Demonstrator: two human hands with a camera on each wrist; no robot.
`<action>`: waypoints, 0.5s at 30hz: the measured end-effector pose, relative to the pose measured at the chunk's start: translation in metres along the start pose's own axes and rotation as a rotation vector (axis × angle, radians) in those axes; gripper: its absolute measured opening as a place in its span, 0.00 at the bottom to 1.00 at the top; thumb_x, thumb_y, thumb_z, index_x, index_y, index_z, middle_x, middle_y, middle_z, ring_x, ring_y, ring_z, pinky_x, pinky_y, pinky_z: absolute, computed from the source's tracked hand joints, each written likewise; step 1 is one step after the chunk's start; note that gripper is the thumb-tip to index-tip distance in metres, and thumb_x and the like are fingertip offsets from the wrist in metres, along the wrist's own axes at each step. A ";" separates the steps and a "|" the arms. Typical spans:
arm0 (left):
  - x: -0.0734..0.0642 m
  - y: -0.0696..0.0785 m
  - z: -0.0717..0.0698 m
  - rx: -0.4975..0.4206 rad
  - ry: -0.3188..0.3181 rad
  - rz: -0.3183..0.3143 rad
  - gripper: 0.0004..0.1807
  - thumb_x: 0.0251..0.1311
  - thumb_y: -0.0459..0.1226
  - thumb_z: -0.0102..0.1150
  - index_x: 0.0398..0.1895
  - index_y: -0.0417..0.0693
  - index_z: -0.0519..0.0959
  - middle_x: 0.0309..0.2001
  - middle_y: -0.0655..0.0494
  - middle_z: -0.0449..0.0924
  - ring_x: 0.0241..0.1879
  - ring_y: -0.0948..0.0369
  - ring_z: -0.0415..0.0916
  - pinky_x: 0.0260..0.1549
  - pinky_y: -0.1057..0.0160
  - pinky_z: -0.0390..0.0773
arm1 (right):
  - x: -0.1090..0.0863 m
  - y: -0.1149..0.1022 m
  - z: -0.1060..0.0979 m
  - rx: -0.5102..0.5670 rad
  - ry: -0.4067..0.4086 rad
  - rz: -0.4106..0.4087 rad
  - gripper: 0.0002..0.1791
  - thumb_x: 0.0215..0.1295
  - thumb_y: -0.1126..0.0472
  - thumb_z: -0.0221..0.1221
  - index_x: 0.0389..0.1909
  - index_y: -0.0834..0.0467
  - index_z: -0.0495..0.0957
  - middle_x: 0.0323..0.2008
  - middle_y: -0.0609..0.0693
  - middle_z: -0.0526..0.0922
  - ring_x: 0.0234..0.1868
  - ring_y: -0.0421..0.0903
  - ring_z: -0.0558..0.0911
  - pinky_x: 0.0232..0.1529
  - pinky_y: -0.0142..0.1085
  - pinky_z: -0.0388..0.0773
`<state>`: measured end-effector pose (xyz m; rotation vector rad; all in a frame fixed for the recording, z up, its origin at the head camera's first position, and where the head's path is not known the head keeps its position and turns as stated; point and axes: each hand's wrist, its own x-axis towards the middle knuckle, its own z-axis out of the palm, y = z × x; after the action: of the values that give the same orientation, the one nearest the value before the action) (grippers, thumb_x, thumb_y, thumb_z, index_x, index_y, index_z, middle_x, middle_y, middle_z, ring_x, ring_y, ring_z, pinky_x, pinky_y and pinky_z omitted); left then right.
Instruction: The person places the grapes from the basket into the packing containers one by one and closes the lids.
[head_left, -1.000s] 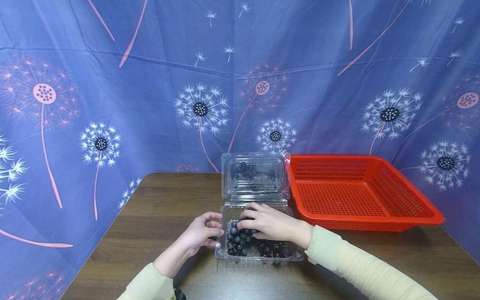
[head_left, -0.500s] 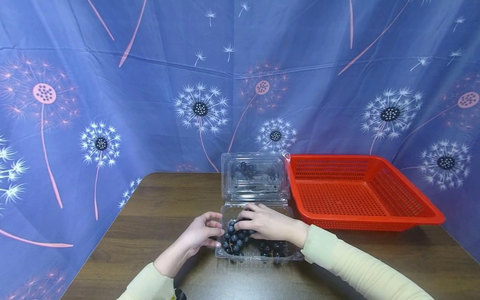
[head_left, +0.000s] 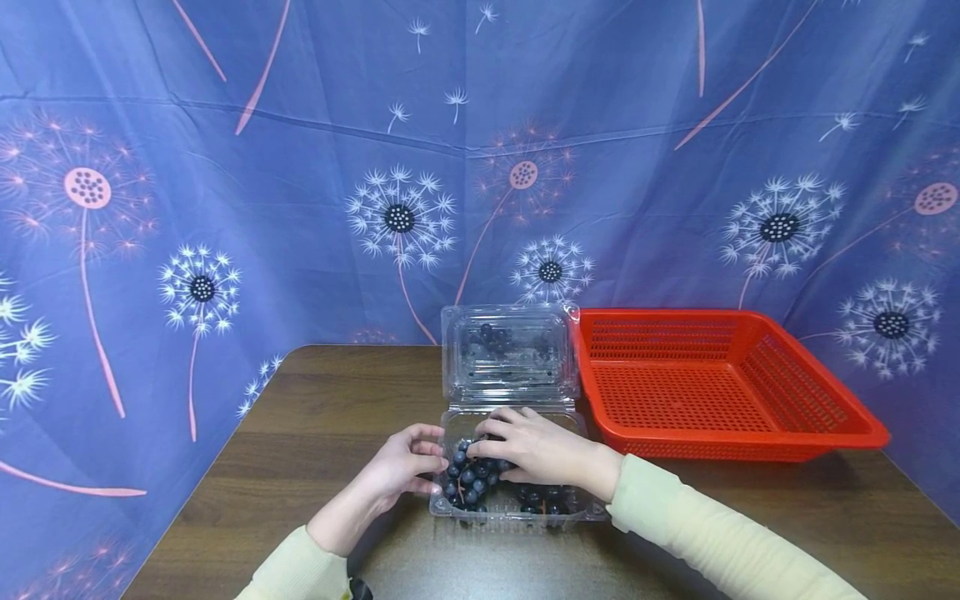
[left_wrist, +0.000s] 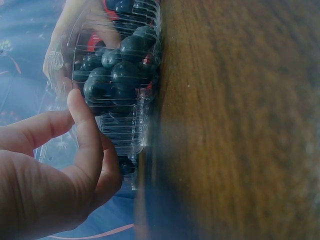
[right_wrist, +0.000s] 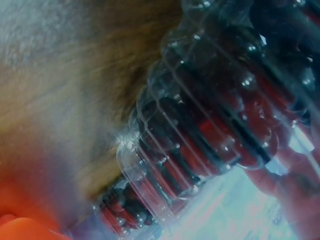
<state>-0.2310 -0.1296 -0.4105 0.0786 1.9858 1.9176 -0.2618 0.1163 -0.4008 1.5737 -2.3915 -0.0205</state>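
Observation:
A clear plastic clamshell box [head_left: 517, 518] stands on the wooden table with its lid [head_left: 512, 354] raised at the back. Inside it, on the left, lies a bunch of dark grapes [head_left: 468, 479]; more dark grapes [head_left: 553, 500] sit at the right. My right hand [head_left: 528, 446] reaches into the box from the right, its bent fingers gripping the left bunch; its fingertips are partly hidden. At the box's left rim, my left hand [head_left: 408, 467] touches the edge with loosely bent fingers and thumb, spaced along the side. Through the box wall, the left wrist view shows the grapes [left_wrist: 125, 75].
A red plastic basket [head_left: 675, 404] with perforated walls stands right of the box, close to its lid. The brown table [head_left: 322, 433] extends to the left. A blue dandelion-print cloth [head_left: 300, 208] hangs behind. A small dark object [head_left: 360, 589] shows beside the left sleeve.
The right hand shifted slightly left with the bunch of grapes over the first half second, then back a little to the right. My left hand has stayed at the box's rim.

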 end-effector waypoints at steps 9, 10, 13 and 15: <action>-0.002 0.001 0.000 0.002 -0.007 0.008 0.29 0.56 0.25 0.57 0.61 0.31 0.61 0.39 0.46 0.71 0.34 0.59 0.74 0.26 0.63 0.82 | -0.005 -0.001 -0.010 0.040 -0.044 0.040 0.40 0.50 0.45 0.69 0.65 0.39 0.63 0.62 0.45 0.69 0.62 0.46 0.68 0.49 0.47 0.78; -0.002 0.001 0.000 -0.001 -0.007 0.007 0.29 0.56 0.25 0.57 0.61 0.31 0.61 0.39 0.46 0.71 0.34 0.59 0.74 0.26 0.63 0.82 | -0.006 -0.001 -0.011 0.044 -0.044 0.043 0.40 0.50 0.45 0.69 0.65 0.39 0.63 0.62 0.45 0.69 0.62 0.46 0.68 0.49 0.47 0.78; -0.003 0.001 0.000 -0.005 -0.010 0.007 0.29 0.56 0.25 0.57 0.61 0.31 0.61 0.39 0.47 0.71 0.34 0.59 0.74 0.25 0.64 0.82 | -0.009 -0.001 -0.013 0.049 -0.039 0.046 0.40 0.50 0.45 0.68 0.65 0.40 0.63 0.63 0.45 0.68 0.63 0.47 0.67 0.49 0.47 0.78; -0.003 0.002 0.000 -0.008 -0.013 0.009 0.29 0.56 0.25 0.57 0.61 0.31 0.61 0.38 0.48 0.71 0.34 0.59 0.74 0.25 0.64 0.81 | -0.010 0.000 -0.014 0.050 -0.031 0.045 0.40 0.50 0.45 0.68 0.65 0.40 0.63 0.63 0.45 0.68 0.63 0.47 0.67 0.49 0.47 0.78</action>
<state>-0.2285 -0.1304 -0.4083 0.0973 1.9720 1.9260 -0.2544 0.1272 -0.3893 1.5518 -2.4688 0.0248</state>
